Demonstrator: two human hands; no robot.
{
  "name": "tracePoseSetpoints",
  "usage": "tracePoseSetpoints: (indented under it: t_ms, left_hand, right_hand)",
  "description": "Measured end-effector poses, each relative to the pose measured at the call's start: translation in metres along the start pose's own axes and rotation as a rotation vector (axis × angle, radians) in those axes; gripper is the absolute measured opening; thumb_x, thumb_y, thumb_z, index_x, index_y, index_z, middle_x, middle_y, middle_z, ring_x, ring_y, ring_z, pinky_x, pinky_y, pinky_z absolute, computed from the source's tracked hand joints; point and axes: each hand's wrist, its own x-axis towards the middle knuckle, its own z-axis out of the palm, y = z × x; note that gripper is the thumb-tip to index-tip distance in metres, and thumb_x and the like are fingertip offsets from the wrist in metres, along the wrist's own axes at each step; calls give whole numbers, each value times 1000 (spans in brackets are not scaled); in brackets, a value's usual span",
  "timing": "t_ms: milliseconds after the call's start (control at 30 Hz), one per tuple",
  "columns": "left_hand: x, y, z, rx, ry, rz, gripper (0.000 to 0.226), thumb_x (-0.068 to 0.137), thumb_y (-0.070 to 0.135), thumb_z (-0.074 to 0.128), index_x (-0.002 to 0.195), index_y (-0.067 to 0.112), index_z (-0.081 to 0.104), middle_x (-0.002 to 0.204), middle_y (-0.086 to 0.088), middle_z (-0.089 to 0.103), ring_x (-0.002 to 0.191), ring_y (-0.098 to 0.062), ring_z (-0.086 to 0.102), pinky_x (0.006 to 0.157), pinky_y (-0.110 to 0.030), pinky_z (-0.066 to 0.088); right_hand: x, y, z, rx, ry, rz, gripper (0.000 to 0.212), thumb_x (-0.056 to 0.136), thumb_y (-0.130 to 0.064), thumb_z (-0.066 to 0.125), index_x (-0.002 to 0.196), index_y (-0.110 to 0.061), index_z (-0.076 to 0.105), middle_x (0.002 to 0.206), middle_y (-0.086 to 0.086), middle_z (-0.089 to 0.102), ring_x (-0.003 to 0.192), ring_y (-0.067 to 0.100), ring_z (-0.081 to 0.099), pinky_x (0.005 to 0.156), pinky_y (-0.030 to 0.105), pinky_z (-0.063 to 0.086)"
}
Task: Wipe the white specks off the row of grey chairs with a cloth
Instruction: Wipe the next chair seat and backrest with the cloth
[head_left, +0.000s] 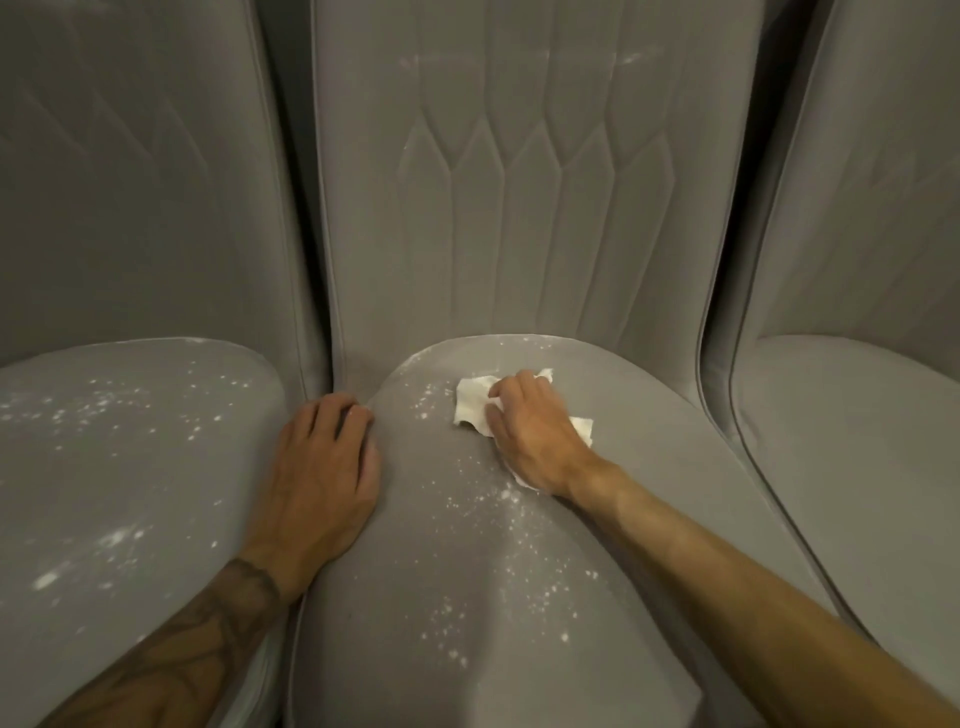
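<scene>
We see three grey chairs side by side from above. The middle chair (675, 493) fills the centre of the view, and both hands are on its seat.

The right hand (535, 436) lies on the back half of that seat, near the backrest (519, 208). Its fingers are curled over a crumpled white cloth (475, 400) and grasp it against the fabric. Parts of the cloth stick out ahead of the fingers, behind the hand and under the wrist.

The left hand (324, 473) grasps nothing. It rests palm down, fingers relaxed, on the left edge of the same seat, with the fingertips at the gap between this seat and the left chair (130, 467). We can make out a tattoo (208, 634) on the left forearm.

White specks (467, 504) lie scattered over the middle seat, just left of the cloth, below the right wrist and further towards the front. A few faint marks show high on the backrest. The left chair's seat is speckled too, most thickly towards its front. We make out no specks on the right chair (857, 441).
</scene>
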Motion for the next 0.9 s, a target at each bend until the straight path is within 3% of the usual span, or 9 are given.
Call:
tracePoseSetpoints:
  t_ms: [67,233,400,467,567,633,800,900]
  left_hand:
    - [0,1,-1,4,-1,-1,24,95,19,48,110,7,62,119,-14,58,105,-30,51,91,-45,45]
    - [2,2,0,-9,0,-9,24,95,19,48,109,6,62,118,-14,58,104,-32,51,91,-46,45]
    - [2,1,-1,0,-33,-24,28,95,22,45,111,6,62,121,-15,58,108,-32,52,91,-48,47]
    - [1,2,-1,-8,-33,-29,28,95,21,46,111,6,63,121,-15,58,108,-32,52,91,-47,47]
    - [1,4,-2,-20,-26,-30,27,95,20,47,111,6,64,120,-14,59,108,-31,53,92,-45,47]
    - [2,3,-3,-20,-25,-36,28,94,20,47,111,5,64,121,-14,59,108,-31,53,91,-45,47]
    - [2,2,-3,-13,-42,-35,31,94,21,44,112,5,63,120,-15,58,107,-31,53,90,-46,48]
    - [1,2,-3,-29,-50,-42,32,95,22,42,113,6,62,122,-14,58,109,-31,53,92,-46,48]
  right_hand:
    - [3,13,-6,-27,-23,-8,31,106,-28,36,121,-5,51,115,15,51,100,30,46,94,41,37]
    - [39,5,2,-78,56,290,31,104,-22,35,121,-2,51,122,19,51,109,35,45,97,42,34]
    - [20,-35,20,8,-33,-118,30,104,-25,40,115,-3,56,112,19,55,97,35,48,91,45,36]
    - [22,-22,13,26,-44,-98,32,105,-28,38,119,-5,53,116,17,53,101,34,48,95,44,37]
    - [46,-3,11,-67,-14,108,32,105,-26,35,123,-5,50,122,17,51,109,35,46,98,42,33]
    - [55,-14,17,-91,12,152,31,104,-25,34,123,-6,50,122,16,50,109,34,45,96,41,31]
    - [28,-37,25,56,-81,-198,29,104,-27,41,118,-6,54,113,16,54,100,34,48,93,43,36]
    - [38,-16,14,49,-89,-125,31,105,-29,40,122,-7,53,118,16,53,106,34,49,96,43,37]
